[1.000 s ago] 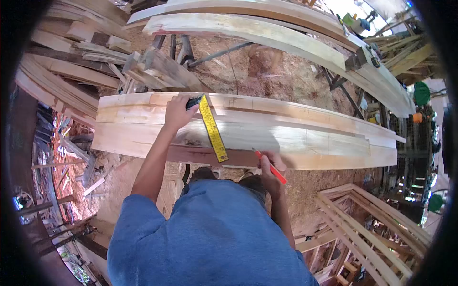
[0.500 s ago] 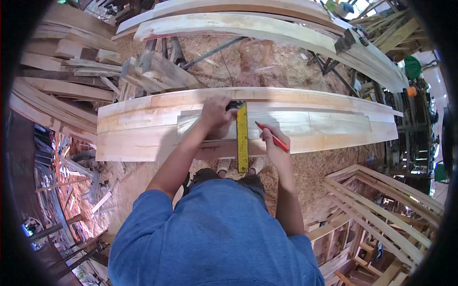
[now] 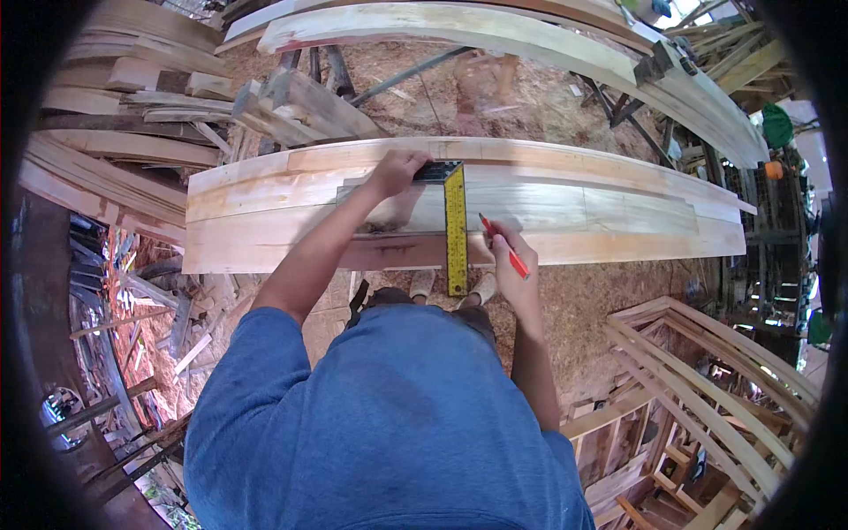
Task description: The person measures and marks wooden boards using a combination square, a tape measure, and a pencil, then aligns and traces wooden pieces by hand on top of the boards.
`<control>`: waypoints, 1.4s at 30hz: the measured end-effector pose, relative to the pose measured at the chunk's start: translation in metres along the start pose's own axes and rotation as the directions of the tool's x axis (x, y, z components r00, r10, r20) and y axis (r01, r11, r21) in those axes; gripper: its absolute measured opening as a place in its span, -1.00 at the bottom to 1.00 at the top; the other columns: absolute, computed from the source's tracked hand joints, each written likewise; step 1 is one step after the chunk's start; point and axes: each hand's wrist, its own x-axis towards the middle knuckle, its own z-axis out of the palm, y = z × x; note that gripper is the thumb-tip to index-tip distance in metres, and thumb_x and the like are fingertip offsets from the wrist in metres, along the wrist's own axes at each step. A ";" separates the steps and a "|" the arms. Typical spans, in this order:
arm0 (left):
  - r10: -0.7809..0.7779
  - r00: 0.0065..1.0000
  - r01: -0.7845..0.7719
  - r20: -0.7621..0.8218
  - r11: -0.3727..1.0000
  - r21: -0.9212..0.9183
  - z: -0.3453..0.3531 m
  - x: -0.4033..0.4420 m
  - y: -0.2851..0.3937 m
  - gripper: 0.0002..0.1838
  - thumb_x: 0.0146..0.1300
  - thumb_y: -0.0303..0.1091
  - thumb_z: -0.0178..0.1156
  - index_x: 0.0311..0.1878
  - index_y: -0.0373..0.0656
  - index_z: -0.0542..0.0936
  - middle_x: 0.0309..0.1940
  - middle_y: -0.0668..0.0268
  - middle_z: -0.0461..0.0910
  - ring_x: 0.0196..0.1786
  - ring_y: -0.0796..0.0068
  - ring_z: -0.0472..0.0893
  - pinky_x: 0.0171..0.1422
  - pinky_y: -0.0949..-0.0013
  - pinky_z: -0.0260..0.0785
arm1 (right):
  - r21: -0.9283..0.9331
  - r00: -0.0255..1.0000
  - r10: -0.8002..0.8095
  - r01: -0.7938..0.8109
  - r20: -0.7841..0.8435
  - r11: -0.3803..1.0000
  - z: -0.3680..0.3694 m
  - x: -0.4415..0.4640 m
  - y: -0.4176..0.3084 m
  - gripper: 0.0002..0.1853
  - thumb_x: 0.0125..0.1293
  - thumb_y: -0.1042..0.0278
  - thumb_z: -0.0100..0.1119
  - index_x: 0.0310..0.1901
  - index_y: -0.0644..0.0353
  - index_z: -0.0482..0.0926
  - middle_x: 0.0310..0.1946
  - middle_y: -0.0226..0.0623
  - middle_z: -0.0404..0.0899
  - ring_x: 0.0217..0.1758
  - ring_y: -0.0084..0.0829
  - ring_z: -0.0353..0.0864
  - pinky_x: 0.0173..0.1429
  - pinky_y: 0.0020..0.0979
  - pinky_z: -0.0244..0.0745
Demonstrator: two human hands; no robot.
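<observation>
My left hand (image 3: 400, 171) grips the black handle of a try square (image 3: 455, 225) near the far edge of the wide wooden board (image 3: 256, 225). The square's yellow blade lies across the board toward my body, its tip past the near edge. A thinner wooden piece (image 3: 548, 205) rests on the board, partly under the blade. My right hand (image 3: 511, 250) holds a red pencil (image 3: 517, 258) just right of the blade, its point up and to the left over the board.
Long planks (image 3: 459, 26) rest on metal stands beyond the board. Stacked timber (image 3: 132, 115) fills the left side, and wooden blocks (image 3: 305, 108) stand behind the board. Wooden frames (image 3: 707, 389) are at the lower right. Sawdust covers the floor.
The square has moved right along the board with my left hand, and its slanted blade now runs nearly straight toward my body. My right hand has come closer to the blade with the pencil.
</observation>
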 end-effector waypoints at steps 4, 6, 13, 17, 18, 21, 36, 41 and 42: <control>0.071 0.997 -0.078 0.032 0.929 0.362 0.002 -0.008 0.028 -0.61 0.40 -0.03 0.20 -0.21 -0.22 0.70 -0.29 0.05 0.72 -0.20 0.02 0.69 -0.07 0.12 0.52 | -0.019 0.999 -0.041 0.041 -0.033 0.999 -0.001 0.001 -0.001 -0.64 0.50 0.33 0.08 0.19 0.37 0.61 -0.04 0.02 0.75 0.07 -0.24 0.74 0.21 -0.30 0.56; 0.186 0.982 -0.171 0.027 0.824 0.541 0.010 -0.017 0.042 -0.62 0.33 -0.01 0.27 -0.22 -0.19 0.71 -0.27 0.06 0.72 -0.18 0.02 0.70 -0.03 0.10 0.54 | -0.065 0.998 -0.055 0.053 -0.021 0.996 -0.002 0.006 -0.007 -0.63 0.49 0.32 0.09 0.19 0.35 0.60 -0.04 0.05 0.73 0.06 -0.16 0.75 0.19 -0.28 0.56; 0.300 0.952 -0.268 0.051 0.745 0.611 0.012 -0.015 0.029 -0.54 0.22 0.06 0.38 -0.04 -0.13 0.68 -0.19 0.08 0.70 -0.06 0.01 0.69 0.04 0.04 0.54 | -0.202 0.975 -0.221 0.219 0.011 0.955 0.002 0.024 -0.010 -0.62 0.47 0.28 0.11 0.21 0.28 0.60 -0.08 0.13 0.68 0.04 0.06 0.67 0.16 -0.14 0.53; 0.297 0.953 -0.275 0.068 0.743 0.611 0.013 -0.013 0.030 -0.51 0.22 0.08 0.37 -0.01 -0.15 0.66 -0.18 0.07 0.69 -0.05 -0.01 0.68 0.06 0.03 0.53 | -0.270 0.967 -0.251 0.254 0.046 0.929 0.005 0.028 0.001 -0.62 0.47 0.29 0.12 0.23 0.25 0.60 -0.12 0.10 0.68 -0.02 0.05 0.65 0.13 -0.12 0.52; 0.294 0.953 -0.274 0.069 0.746 0.607 0.013 -0.013 0.030 -0.51 0.23 0.08 0.37 -0.01 -0.16 0.67 -0.18 0.07 0.69 -0.05 -0.02 0.68 0.06 0.03 0.53 | -0.286 0.973 -0.222 0.233 0.070 0.930 0.003 0.027 -0.005 -0.61 0.46 0.29 0.12 0.24 0.25 0.60 -0.13 0.09 0.68 -0.04 0.05 0.64 0.12 -0.11 0.51; 0.253 0.964 -0.250 0.084 0.747 0.616 0.012 -0.013 0.030 -0.43 0.26 0.15 0.34 0.02 -0.21 0.66 -0.12 0.02 0.70 -0.02 -0.05 0.69 0.09 0.04 0.54 | -0.314 0.973 -0.213 0.230 0.089 0.921 0.004 0.023 -0.007 -0.61 0.45 0.31 0.13 0.25 0.21 0.61 -0.17 0.06 0.68 -0.10 0.03 0.63 0.08 -0.10 0.51; 0.265 0.960 -0.269 0.086 0.803 0.532 0.010 -0.011 0.032 -0.54 0.19 0.05 0.40 -0.13 -0.19 0.69 -0.19 0.04 0.70 -0.08 -0.06 0.67 0.03 0.01 0.52 | -0.354 0.960 -0.261 0.282 0.106 0.892 0.004 0.053 -0.009 -0.62 0.40 0.32 0.17 0.21 0.14 0.66 -0.24 0.05 0.71 -0.17 0.07 0.61 0.00 -0.06 0.52; 0.288 0.955 -0.276 0.065 0.794 0.542 0.009 -0.010 0.032 -0.58 0.19 0.02 0.40 -0.13 -0.18 0.70 -0.21 0.06 0.70 -0.10 -0.05 0.68 0.01 0.02 0.53 | -0.387 0.954 -0.262 0.298 0.143 0.872 -0.003 0.040 -0.018 -0.65 0.41 0.29 0.15 0.17 0.13 0.68 -0.32 0.08 0.68 -0.19 0.10 0.61 -0.04 -0.03 0.51; 0.299 0.952 -0.284 0.064 0.788 0.546 0.010 -0.012 0.036 -0.58 0.20 0.01 0.39 -0.12 -0.17 0.70 -0.21 0.06 0.70 -0.10 -0.05 0.68 0.01 0.02 0.53 | -0.385 0.960 -0.243 0.278 0.137 0.880 0.002 0.045 -0.018 -0.65 0.42 0.28 0.14 0.17 0.13 0.68 -0.33 0.08 0.67 -0.18 0.11 0.62 -0.04 -0.02 0.50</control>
